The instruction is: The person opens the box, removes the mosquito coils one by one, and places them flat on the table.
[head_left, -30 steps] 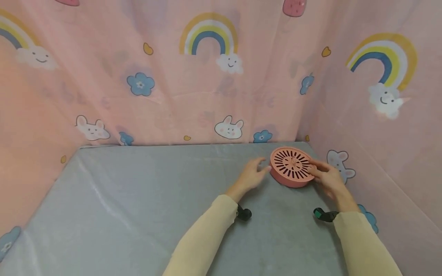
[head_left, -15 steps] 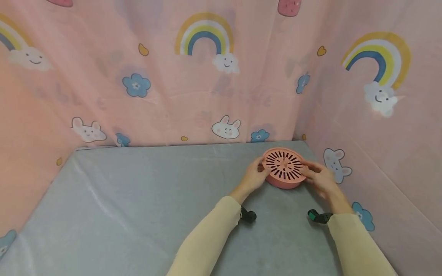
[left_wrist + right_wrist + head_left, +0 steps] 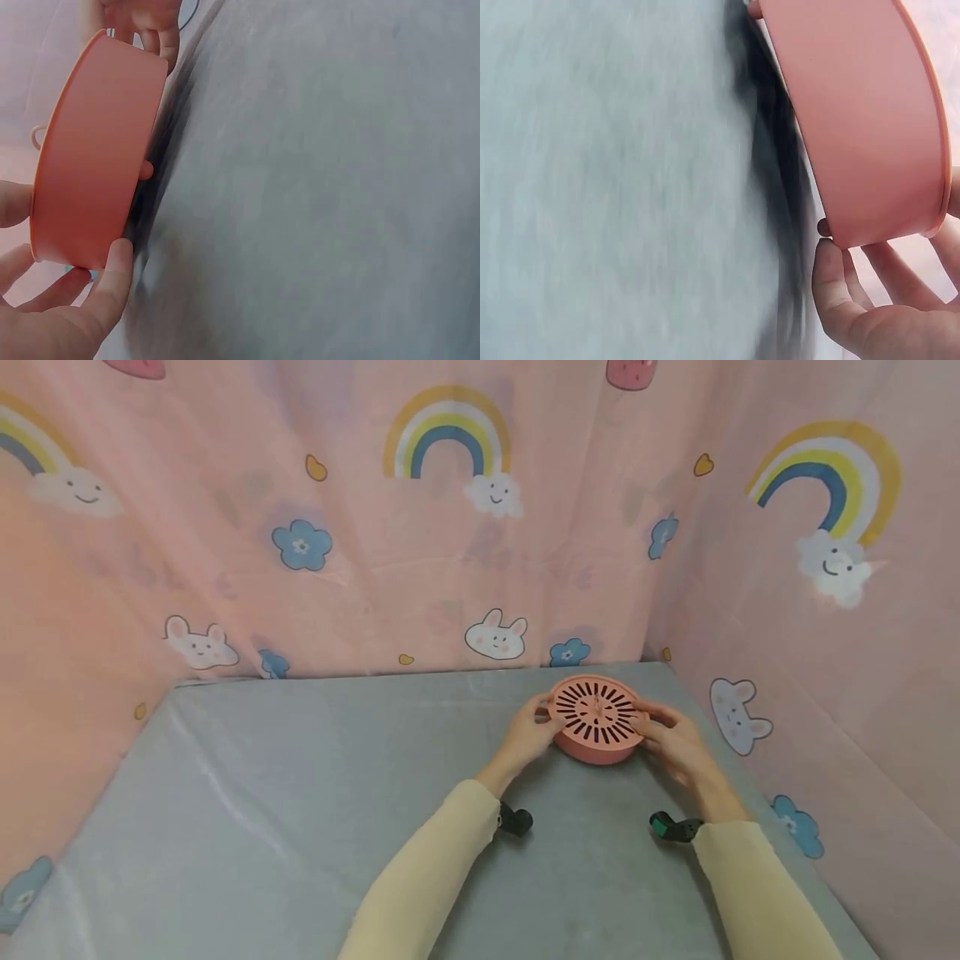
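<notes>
A round pink mosquito coil holder (image 3: 597, 717) is at the back right of the grey table, its lid cut with radial slots. My left hand (image 3: 525, 737) grips its left side, fingers and thumb spread over rim and lower edge. On the opposite side my right hand (image 3: 681, 750) holds it the same way. The left wrist view shows the plain side wall (image 3: 101, 142), a small ring (image 3: 37, 137) on the lid and a stubby foot (image 3: 146, 170) underneath. Dark shadow lies below the base; whether the feet touch the table I cannot tell.
A grey cloth covers the table (image 3: 315, 802). Pink curtains (image 3: 360, 577) with rainbows, rabbits and flowers hang behind and on both sides, the right one (image 3: 810, 693) near my right arm. A dark wrist camera (image 3: 516, 820) sits on each wrist.
My left hand has closed from beside the holder onto its left side. Both hands and the holder have since shifted to the left, away from the right curtain.
</notes>
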A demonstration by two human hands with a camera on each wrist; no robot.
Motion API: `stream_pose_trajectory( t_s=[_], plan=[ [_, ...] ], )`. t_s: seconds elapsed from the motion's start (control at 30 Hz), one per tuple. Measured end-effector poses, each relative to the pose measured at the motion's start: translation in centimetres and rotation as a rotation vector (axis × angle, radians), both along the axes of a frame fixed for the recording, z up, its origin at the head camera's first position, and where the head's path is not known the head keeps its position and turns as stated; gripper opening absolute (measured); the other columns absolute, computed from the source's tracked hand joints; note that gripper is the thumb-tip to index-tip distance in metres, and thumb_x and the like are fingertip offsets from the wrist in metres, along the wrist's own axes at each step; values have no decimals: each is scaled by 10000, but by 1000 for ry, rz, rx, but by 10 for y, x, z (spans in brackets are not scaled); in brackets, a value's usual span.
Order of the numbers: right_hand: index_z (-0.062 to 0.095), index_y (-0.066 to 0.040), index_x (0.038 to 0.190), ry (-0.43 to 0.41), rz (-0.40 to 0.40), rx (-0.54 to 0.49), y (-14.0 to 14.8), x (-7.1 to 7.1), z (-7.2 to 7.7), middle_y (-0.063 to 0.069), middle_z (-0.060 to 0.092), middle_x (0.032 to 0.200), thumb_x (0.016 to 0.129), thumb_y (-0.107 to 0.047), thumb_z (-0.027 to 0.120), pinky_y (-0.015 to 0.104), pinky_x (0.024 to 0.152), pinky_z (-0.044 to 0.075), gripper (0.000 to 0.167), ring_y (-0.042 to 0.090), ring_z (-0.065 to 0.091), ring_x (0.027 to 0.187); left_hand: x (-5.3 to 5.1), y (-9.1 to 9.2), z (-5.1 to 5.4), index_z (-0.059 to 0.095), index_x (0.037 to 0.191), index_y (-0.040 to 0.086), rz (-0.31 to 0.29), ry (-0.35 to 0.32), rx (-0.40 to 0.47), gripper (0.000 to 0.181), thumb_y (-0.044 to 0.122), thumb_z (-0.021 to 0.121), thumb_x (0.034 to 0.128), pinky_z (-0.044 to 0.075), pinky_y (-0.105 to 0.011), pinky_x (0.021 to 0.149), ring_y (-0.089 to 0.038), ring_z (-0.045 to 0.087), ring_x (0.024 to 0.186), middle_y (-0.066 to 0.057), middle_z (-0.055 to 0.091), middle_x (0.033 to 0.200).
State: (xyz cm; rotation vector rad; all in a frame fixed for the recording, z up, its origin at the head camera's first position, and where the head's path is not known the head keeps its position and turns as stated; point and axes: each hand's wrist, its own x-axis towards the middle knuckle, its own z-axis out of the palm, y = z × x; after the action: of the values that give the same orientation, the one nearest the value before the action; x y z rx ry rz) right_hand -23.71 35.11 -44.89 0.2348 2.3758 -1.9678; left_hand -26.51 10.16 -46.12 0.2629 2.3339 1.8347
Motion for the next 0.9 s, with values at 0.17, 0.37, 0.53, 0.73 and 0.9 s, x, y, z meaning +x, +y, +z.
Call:
stream_pose_trajectory(
  t_s=[0.17, 0.37, 0.53, 0.73, 0.9],
  plan=[
    [371, 11, 1545, -1, 9, -21, -20, -4, 3, 186, 264, 1558, 1033, -199, 619, 175, 856, 546, 607, 110, 508, 1113, -2, -20, 4, 493, 1492, 169, 8, -18, 19, 506, 216, 644, 1011, 589, -323, 822, -208, 631, 1078, -120, 548, 1337],
    [403, -4, 1534, -9, -14, -43, -48, -11, 6, 178, 274, 1558, 1034, -151, 606, 188, 865, 542, 559, 156, 501, 1158, -3, -49, 10, 489, 1491, 173, 15, -61, 53, 521, 206, 658, 1000, 593, -379, 856, -215, 665, 990, -150, 529, 1363],
    [425, -39, 1532, -23, -9, -28, -71, -15, 12, 171, 285, 1577, 1029, -174, 621, 203, 908, 532, 557, 236, 476, 1255, -3, -74, 19, 486, 1492, 161, 37, -78, 68, 530, 174, 660, 991, 579, -436, 917, -270, 654, 1060, -190, 495, 1402],
    [452, -35, 1513, -11, 18, -42, -94, -17, 19, 175, 326, 1564, 1024, -147, 626, 308, 990, 527, 531, 263, 498, 1260, -4, -99, 24, 476, 1499, 142, 40, -61, 62, 539, 145, 652, 990, 580, -434, 921, -299, 641, 1104, -196, 495, 1378],
    [492, -42, 1485, -8, 38, -44, -113, -17, 21, 168, 352, 1552, 1016, -155, 643, 355, 1024, 515, 505, 275, 496, 1284, -2, -121, 25, 484, 1492, 131, 39, -51, 83, 537, 132, 653, 982, 573, -443, 936, -328, 630, 1140, -211, 480, 1395]
  ],
)
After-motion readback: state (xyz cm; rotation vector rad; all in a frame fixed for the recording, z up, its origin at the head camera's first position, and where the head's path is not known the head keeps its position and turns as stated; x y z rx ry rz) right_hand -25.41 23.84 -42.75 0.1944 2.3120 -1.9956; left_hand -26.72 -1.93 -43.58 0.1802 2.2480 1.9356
